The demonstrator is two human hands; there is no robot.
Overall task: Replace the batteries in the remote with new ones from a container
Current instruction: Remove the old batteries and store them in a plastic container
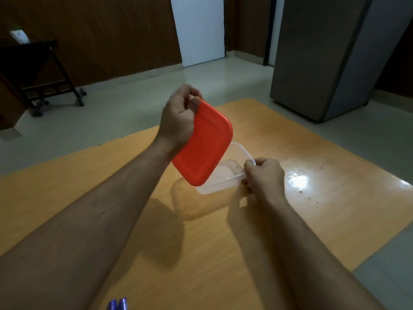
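Note:
My left hand [178, 117] grips the far edge of an orange-red lid [204, 144] and holds it tilted above the table. Just below and to the right, my right hand [262, 175] pinches the right rim of a clear plastic container [223, 179], held slightly above the wooden table [290, 220]. The lid covers most of the container's opening, so its inside is largely hidden. No remote or batteries show.
A small blue-purple object [118, 304] peeks in at the bottom edge of the table. Beyond the table stand a grey fridge [324, 57] at the right, a white door [199, 30], and a black wheeled cart [40, 70] at the left.

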